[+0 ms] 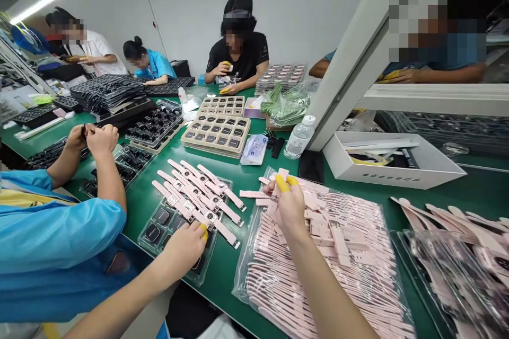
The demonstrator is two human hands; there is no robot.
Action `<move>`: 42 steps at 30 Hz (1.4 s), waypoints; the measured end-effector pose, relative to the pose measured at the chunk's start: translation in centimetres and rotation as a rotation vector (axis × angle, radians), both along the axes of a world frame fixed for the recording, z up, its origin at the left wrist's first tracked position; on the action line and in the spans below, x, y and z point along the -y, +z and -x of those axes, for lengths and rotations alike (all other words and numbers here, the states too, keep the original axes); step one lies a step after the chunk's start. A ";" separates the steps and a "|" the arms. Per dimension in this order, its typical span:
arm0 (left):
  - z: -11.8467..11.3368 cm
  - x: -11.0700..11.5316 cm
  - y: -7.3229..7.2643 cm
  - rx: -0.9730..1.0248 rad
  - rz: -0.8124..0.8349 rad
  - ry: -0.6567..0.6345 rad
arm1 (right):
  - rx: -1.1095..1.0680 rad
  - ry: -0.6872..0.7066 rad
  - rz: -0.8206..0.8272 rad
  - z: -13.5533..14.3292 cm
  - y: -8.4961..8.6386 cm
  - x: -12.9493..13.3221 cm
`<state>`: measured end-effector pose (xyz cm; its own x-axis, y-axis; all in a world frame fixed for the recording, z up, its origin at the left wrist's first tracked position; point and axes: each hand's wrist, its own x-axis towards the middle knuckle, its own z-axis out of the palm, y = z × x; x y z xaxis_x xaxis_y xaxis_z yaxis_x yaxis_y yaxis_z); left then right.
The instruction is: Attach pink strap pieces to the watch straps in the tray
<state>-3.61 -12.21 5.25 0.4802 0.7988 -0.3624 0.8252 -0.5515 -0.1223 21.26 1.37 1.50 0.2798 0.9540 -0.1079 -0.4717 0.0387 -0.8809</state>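
My right hand [290,206], with yellow finger cots on its fingertips, is closed on a pink watch strap [283,172] above a clear bag. Many pink straps [274,280] lie in rows in that bag, with loose ones on top. Over a clear tray [145,243] of dark square watch bodies [153,233], my left hand [185,246] has its fingers curled together, a yellow cot showing. Its fingertips are partly hidden, so what they hold cannot be made out. Just beyond them, several watches with pink straps [194,190] lie side by side across the tray.
Beige trays of watch bodies [210,140], a bottle [300,137] and a white box [393,167] stand farther back. At right are stacked trays of pink-strapped watches [449,275]. A co-worker in a blue sleeve [79,233] works close at left; other people sit across the table.
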 end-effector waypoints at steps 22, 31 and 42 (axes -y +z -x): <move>-7.4 -14.8 -5.2 1.341 -0.035 0.355 | -0.178 0.473 0.104 2.3 0.3 1.1; -5.7 -14.7 -5.2 1.189 -0.215 0.110 | -0.043 0.585 0.113 2.6 0.1 1.3; -5.5 -14.8 -4.6 1.166 -0.184 0.045 | 0.095 0.620 -0.008 3.0 -0.4 1.8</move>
<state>1.87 2.59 0.68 0.4146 0.8180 0.3987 0.5096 -0.5717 0.6431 18.26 -0.45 1.07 -0.3180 0.9426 -0.1020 -0.3284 -0.2105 -0.9208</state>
